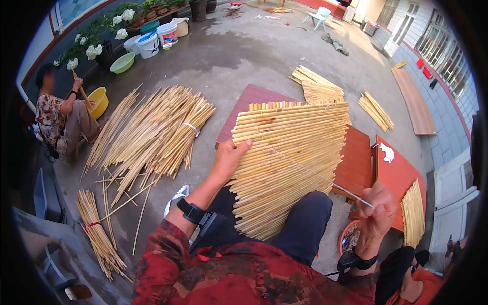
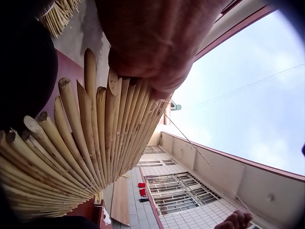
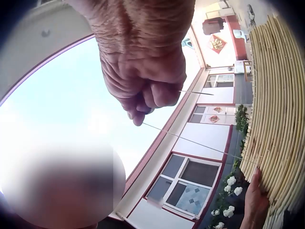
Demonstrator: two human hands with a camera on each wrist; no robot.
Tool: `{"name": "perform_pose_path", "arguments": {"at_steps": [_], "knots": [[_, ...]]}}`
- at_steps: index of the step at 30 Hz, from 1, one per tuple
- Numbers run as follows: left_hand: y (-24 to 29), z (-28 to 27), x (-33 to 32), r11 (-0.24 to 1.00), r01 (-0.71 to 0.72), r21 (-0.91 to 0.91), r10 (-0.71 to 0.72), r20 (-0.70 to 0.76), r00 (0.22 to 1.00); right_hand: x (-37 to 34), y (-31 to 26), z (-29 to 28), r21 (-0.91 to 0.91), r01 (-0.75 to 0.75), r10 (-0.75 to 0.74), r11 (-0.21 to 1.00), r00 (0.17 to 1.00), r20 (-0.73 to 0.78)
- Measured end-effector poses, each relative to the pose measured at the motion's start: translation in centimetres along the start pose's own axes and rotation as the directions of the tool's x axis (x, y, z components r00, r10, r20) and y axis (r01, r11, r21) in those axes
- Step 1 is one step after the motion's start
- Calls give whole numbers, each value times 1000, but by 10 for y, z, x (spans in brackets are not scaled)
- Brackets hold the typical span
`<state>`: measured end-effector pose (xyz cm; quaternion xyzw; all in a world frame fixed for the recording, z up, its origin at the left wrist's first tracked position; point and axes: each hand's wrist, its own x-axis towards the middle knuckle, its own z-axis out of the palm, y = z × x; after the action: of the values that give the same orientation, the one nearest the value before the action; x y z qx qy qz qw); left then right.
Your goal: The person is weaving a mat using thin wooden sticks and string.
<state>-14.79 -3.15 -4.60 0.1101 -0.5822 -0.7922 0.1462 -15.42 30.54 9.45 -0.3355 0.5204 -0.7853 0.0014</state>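
Grips the left edge of a slatted reed mat (image 1: 290,168) with the left hand (image 1: 227,160), with the thumb laid on top and most of the other fingers hidden. Holds the end of a thin pale cord (image 1: 315,173) in the curled fist of the right hand (image 1: 380,206), drawn taut across the mat from near the left thumb. Shows a thin straight piece (image 3: 196,92) too, jutting from the right fist (too slight to name for certain). Finds the mat tilted at the dark-trousered knees (image 1: 310,223), with reeds side by side and uneven ends. Farther out, see a dark red board (image 1: 254,99) beyond the mat, then a red desk (image 1: 396,173) to the right, bearing a white cloth (image 1: 387,153) and a row of reeds (image 1: 413,213). On the ground to the left, see a large heap of reeds (image 1: 147,127), a smaller tied bundle (image 1: 99,239), and a seated person (image 1: 63,114) beside a yellow basin (image 1: 100,103).
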Motion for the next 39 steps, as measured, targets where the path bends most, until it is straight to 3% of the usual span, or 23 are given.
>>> {"name": "perform_pose_path", "arguments": {"at_steps": [2,6,8,9,10,12,13,14,16,20,24,26,27,29,30,31,32,33,35,36,37,38,39], "knots": [[0,3,2,998,-28,49,27,8,1000,-14,-16,-39,84,83,-71,993,988,-138],[-5,2,5,1000,-5,-9,5,-29,1000,-30,-28,-64,309,225,-187,924,971,-149],[-6,-1,7,993,47,-108,-45,25,999,-33,-8,-78,105,-83,99,991,982,-159],[-7,0,6,993,50,-111,-47,31,998,-34,3,-84,-322,-411,367,853,911,-189],[-3,2,4,994,47,-99,-45,23,999,-29,16,-88,-653,-607,558,453,764,-323],[2,3,0,995,53,-82,-51,21,998,-29,54,-78,-945,-287,505,154,845,-175],[3,4,0,996,57,-69,-54,37,998,-19,59,-54,-994,-101,459,48,886,-68],[5,4,-1,997,58,-55,-56,50,997,-5,67,-26,-994,88,426,-66,903,52],[10,8,-8,995,76,-61,-73,56,996,12,97,10,-921,309,229,-235,939,257],[9,11,-16,993,65,-101,-60,51,997,36,137,83,-924,300,120,237,935,334],[8,15,-17,999,-18,-52,20,46,999,38,177,100,-916,264,80,301,951,300],[6,16,-17,996,-12,-83,16,55,998,38,185,96,-866,75,113,494,982,150],[7,16,-18,996,-11,-85,15,57,998,38,185,95,-868,74,113,491,982,148],[11,17,-20,996,5,-84,0,60,998,37,183,92,-698,-107,247,708,963,103],[11,17,-19,996,2,-88,3,60,998,40,173,94,-701,-103,245,706,964,106],[11,17,-19,996,8,-93,-1,70,998,42,158,98,-302,-532,575,791,816,67],[11,16,-19,995,14,-97,-6,81,997,42,149,100,153,-825,802,544,565,197],[11,16,-19,995,13,-95,-5,83,997,37,149,100,154,-824,800,545,566,197],[9,17,-17,996,-6,-93,9,35,999,24,147,98,-4,-870,840,493,475,261],[7,16,-16,996,-6,-89,9,38,999,21,145,99,0,-869,839,495,478,261],[4,14,-14,995,-4,-97,7,31,1000,19,141,102,-415,-472,584,778,787,200],[2,12,-13,994,-1,-105,4,28,1000,18,137,105,-728,77,222,681,926,306],[2,12,-10,995,-2,-103,6,35,999,19,134,104,-729,77,217,680,929,301]]}}
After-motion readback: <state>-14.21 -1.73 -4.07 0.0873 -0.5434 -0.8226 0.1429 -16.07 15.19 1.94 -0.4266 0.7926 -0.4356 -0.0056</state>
